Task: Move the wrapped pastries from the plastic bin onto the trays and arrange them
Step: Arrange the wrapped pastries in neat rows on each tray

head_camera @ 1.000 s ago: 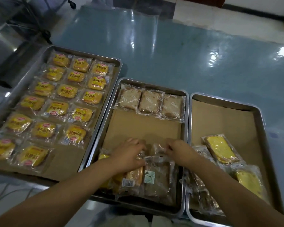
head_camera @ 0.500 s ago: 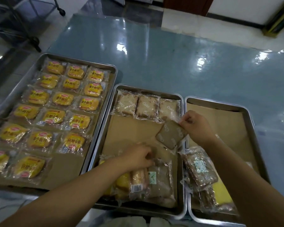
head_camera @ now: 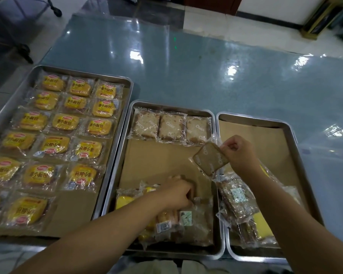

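The left hand (head_camera: pixel 177 193) reaches over the near end of the middle tray (head_camera: pixel 166 254). It rests on a heap of wrapped pastries (head_camera: pixel 186 224): yellow cakes, a golden bun and darker slices, lying over one another in clear plastic. Its fingers are curled down into the heap. The spot is blurred, so I cannot tell whether the grip has closed on a packet.

Just beside it, the right tray (head_camera: pixel 251 116) holds a second heap (head_camera: pixel 238 202) in its near left corner, dark slices on top of yellow ones. The rest of its brown paper liner (head_camera: pixel 265 147) is bare.

A little farther out, the right hand (head_camera: pixel 239 155) is raised over the inner edges of these two trays. Its grip is a tight pinch of thumb and fingers on one corner of a brown wrapped slice (head_camera: pixel 209 160). The slice hangs tilted above the middle tray's paper (head_camera: pixel 156 159), clear of it. Its upper corner is close to the nearest packet in the row beyond.

That row (head_camera: pixel 171 127) is three pale wrapped slices laid flat, side by side, along the tray's far end.

To the left, the left tray (head_camera: pixel 81 72) is filled with yellow-labelled buns (head_camera: pixel 65 123) in rows of three, except for a bare patch at its near right.

All three trays sit on a glossy blue-green tabletop (head_camera: pixel 206 76), which runs on toward a pale tiled floor (head_camera: pixel 206 20).
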### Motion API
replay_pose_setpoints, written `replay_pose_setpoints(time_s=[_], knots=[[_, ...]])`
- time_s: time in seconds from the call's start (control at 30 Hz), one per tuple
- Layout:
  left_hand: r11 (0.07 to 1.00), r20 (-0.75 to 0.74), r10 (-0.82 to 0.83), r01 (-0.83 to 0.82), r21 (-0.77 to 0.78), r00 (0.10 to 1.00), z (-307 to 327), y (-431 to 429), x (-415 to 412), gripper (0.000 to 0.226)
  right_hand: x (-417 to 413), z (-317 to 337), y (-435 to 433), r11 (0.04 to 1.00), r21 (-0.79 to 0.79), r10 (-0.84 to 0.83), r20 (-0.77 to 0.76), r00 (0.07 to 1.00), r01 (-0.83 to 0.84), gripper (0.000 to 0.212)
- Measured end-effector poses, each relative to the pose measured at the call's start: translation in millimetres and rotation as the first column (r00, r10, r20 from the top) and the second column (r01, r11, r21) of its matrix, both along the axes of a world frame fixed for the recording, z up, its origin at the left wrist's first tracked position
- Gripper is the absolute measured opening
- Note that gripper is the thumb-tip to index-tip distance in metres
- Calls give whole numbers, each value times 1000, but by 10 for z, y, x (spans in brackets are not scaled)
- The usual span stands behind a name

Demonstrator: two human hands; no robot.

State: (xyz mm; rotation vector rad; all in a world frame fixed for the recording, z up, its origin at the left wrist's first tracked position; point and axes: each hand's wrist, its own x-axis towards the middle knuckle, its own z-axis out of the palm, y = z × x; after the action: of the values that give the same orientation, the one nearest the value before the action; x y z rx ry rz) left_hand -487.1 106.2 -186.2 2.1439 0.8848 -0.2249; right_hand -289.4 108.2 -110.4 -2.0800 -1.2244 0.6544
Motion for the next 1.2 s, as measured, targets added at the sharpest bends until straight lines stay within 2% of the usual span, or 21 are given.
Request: replay_pose_setpoints(time_s=[0.07,0.13,0.23,0.3,0.33,0.37,0.4,0.47,0.53,0.63,0.8,0.87,1.0,1.07,1.2], knots=[[963,124,151,-118,-243,981,100,50,8,15,37,12,-2,996,61,-63,-42,997,66,17],[881,233,379,-272,-387,896,248,141,-39,22,70,46,-2,980,135,-137,-94,986,149,17],[756,362,650,-525,-391,668,459,359,-204,25,87,92,-6,951,205,-199,-161,967,230,16],[659,438,745,-657,-366,503,539,488,-378,30,67,80,3,955,190,-198,-164,967,227,16],[634,484,747,-707,-313,455,552,530,-480,30,45,62,11,961,169,-192,-159,969,218,16],[631,529,719,-743,-226,450,548,555,-587,28,12,38,23,967,149,-183,-151,971,206,16],[644,560,673,-755,-122,484,526,565,-694,27,-28,15,33,973,130,-170,-141,975,189,15],[700,559,535,-703,126,633,434,541,-905,25,-124,-41,48,985,95,-130,-118,984,142,13],[746,466,395,-573,341,792,298,479,-1096,22,-242,-104,63,994,61,-82,-129,988,90,15],[790,296,302,-412,455,906,136,349,-1308,22,-422,-183,129,999,15,-31,-155,987,33,18],[821,140,218,-259,509,966,51,272,-1418,44,-647,-267,317,985,-76,140,-143,980,-152,21],[821,127,199,-236,521,972,25,290,-1407,48,-700,-291,363,971,-117,195,-107,975,-208,13],[823,109,219,-243,513,970,12,386,-1347,34,-737,-399,314,962,-74,272,240,932,-262,27],[801,115,199,-229,553,973,-16,457,-1312,32,-790,-481,210,947,-78,322,285,903,-313,28],[853,-57,117,-71,518,992,-156,594,-1198,61,-933,-703,-23,867,-252,492,298,818,-430,47]])
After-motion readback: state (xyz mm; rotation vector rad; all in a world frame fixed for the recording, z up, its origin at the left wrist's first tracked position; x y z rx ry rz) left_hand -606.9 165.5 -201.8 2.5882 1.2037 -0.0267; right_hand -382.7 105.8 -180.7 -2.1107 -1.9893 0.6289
